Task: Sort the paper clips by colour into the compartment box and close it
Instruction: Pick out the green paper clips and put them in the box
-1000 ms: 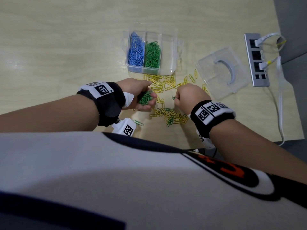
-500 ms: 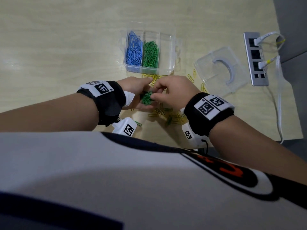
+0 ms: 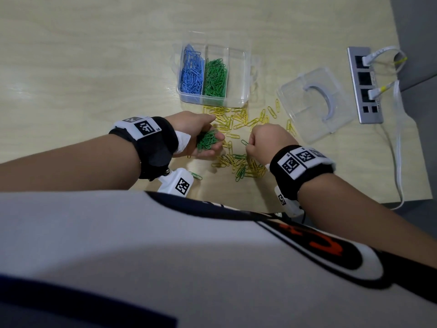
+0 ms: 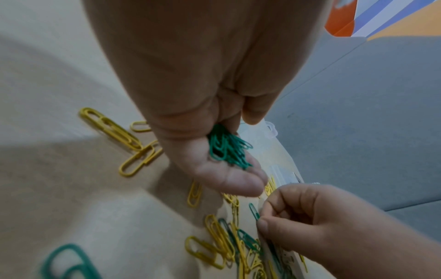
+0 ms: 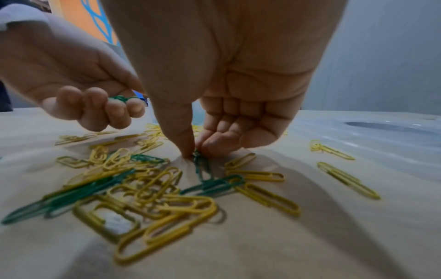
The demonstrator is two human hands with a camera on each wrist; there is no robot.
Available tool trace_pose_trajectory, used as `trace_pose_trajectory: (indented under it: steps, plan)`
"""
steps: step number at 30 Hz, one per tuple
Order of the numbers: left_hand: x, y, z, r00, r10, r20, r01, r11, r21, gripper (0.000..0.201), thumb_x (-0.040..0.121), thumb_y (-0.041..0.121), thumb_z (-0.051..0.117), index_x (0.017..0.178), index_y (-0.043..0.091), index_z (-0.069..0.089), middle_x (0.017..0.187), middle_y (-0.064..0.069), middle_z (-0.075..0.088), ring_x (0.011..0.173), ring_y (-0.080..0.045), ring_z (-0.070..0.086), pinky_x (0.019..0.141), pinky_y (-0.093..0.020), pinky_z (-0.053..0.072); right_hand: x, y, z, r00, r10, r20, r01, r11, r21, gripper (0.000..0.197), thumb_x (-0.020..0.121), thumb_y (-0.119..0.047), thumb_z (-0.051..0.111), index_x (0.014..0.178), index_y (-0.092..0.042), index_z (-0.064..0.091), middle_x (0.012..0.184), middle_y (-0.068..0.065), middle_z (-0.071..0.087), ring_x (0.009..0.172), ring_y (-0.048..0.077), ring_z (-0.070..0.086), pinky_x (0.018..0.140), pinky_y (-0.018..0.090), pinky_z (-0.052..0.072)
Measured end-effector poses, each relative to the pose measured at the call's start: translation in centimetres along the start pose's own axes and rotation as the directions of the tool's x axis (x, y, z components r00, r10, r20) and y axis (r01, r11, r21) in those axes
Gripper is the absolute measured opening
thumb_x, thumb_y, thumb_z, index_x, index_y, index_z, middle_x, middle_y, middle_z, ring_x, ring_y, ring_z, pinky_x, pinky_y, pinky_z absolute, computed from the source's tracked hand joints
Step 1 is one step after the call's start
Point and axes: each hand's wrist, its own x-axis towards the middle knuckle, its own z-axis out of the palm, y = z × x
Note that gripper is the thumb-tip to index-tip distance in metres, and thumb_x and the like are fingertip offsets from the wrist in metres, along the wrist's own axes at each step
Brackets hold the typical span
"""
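A clear compartment box (image 3: 246, 74) stands open on the table, with blue clips (image 3: 191, 74) in its left cell, green clips (image 3: 215, 78) in the middle cell and nothing in the right cell. Yellow and green paper clips (image 3: 238, 147) lie scattered in front of it. My left hand (image 3: 203, 136) is cupped, its fingers curled round a bunch of green clips (image 4: 226, 149). My right hand (image 3: 267, 143) is low over the pile and pinches one green clip (image 4: 254, 210) between thumb and forefinger (image 5: 188, 149).
The box's clear lid (image 3: 314, 105) lies flat to the right of the pile. A grey socket strip (image 3: 364, 84) with white plugs and cables sits further right, near the table's right edge. One green clip (image 3: 196, 175) lies alone by my left wrist.
My right hand had come over to the left hand's green bunch; now it is back down on the pile to the right, pinching a green clip. The left hand has stayed put.
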Motion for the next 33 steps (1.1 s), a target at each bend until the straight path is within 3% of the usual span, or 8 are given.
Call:
trace_pose_trajectory:
  steps: [5,10,15,18,22,26,29,33]
  plan:
    - [0.0,0.0,0.1,1.0,0.001,0.005,-0.001,1.0,-0.002,0.051,0.102,0.044,0.027,0.082,0.006,0.057,0.067,-0.01,0.052,0.091,-0.028,0.06,0.054,-0.024,0.055,-0.1,-0.4,-0.5,0.999,0.008,0.037,-0.013,0.993,0.118,0.012,0.084,-0.026,0.055,0.084,-0.014,0.058,0.082,0.003,0.063,0.077,0.021,0.06,0.066,0.031,0.049]
    - [0.1,-0.3,0.3,1.0,0.006,-0.01,-0.006,1.0,0.025,0.052,0.101,0.046,0.029,0.088,0.004,0.057,0.071,-0.013,0.056,0.064,-0.02,0.056,0.058,-0.027,0.056,-1.3,-2.1,-2.0,0.977,-0.189,-0.099,0.213,0.882,0.42,0.01,0.084,-0.028,0.063,0.08,-0.02,0.065,0.075,-0.006,0.064,0.07,0.009,0.057,0.067,0.027,0.048]
    - [-0.3,-0.1,0.7,1.0,0.009,-0.003,-0.009,1.0,0.007,0.046,0.101,0.042,0.03,0.084,0.007,0.055,0.07,-0.01,0.056,0.07,-0.018,0.056,0.054,-0.023,0.054,-1.4,-1.8,-1.6,0.98,-0.136,-0.148,0.194,0.838,0.51,0.021,0.09,-0.03,0.059,0.08,-0.013,0.065,0.072,-0.008,0.061,0.069,0.011,0.056,0.063,0.026,0.046]
    - [-0.5,-0.2,0.6,1.0,0.01,-0.003,-0.01,1.0,0.007,0.047,0.101,0.041,0.03,0.08,0.008,0.055,0.059,-0.005,0.057,0.083,-0.021,0.055,0.053,-0.019,0.053,-1.0,0.1,-1.5,0.999,0.022,-0.048,-0.004,0.938,0.347,0.022,0.092,-0.025,0.049,0.075,-0.013,0.056,0.072,-0.001,0.058,0.067,0.013,0.053,0.054,0.024,0.037]
    - [-0.5,-0.3,0.7,1.0,0.017,-0.01,-0.017,1.0,0.021,0.046,0.101,0.041,0.032,0.078,0.009,0.055,0.055,-0.004,0.056,0.076,-0.019,0.055,0.051,-0.018,0.051,-0.5,1.7,-1.5,0.979,0.166,0.121,-0.168,0.986,0.006,0.022,0.086,-0.028,0.055,0.085,-0.007,0.063,0.078,0.008,0.06,0.078,0.026,0.058,0.053,0.025,0.035]
    - [-0.4,-0.3,0.8,1.0,0.018,-0.018,-0.018,0.999,0.036,0.046,0.101,0.041,0.032,0.078,0.008,0.056,0.056,-0.004,0.056,0.075,-0.019,0.056,0.051,-0.019,0.051,-0.4,2.0,-0.3,0.957,0.198,0.213,-0.193,0.98,-0.048,0.025,0.078,-0.034,0.069,0.083,-0.01,0.064,0.077,0.006,0.062,0.074,0.023,0.059,0.057,0.024,0.042]
    - [-0.3,-0.3,0.8,1.0,0.02,-0.009,-0.019,0.999,0.035,0.047,0.101,0.041,0.031,0.078,0.008,0.056,0.058,-0.006,0.056,0.076,-0.02,0.055,0.052,-0.02,0.052,-0.1,2.1,1.1,0.944,0.252,0.214,-0.247,0.968,-0.051,0.043,0.064,-0.038,0.071,0.095,-0.01,0.062,0.089,0.008,0.062,0.083,0.027,0.06,0.074,0.034,0.052]
    - [-0.2,-0.3,0.9,1.0,0.024,-0.01,-0.023,0.999,0.04,0.048,0.101,0.042,0.031,0.077,0.008,0.055,0.056,-0.005,0.056,0.076,-0.02,0.055,0.052,-0.02,0.052,-0.5,1.2,0.2,0.99,0.116,0.086,-0.12,0.992,0.046,0.019,0.088,-0.019,0.061,0.104,-0.009,0.058,0.098,0.009,0.062,0.091,0.026,0.059,0.079,0.036,0.054]
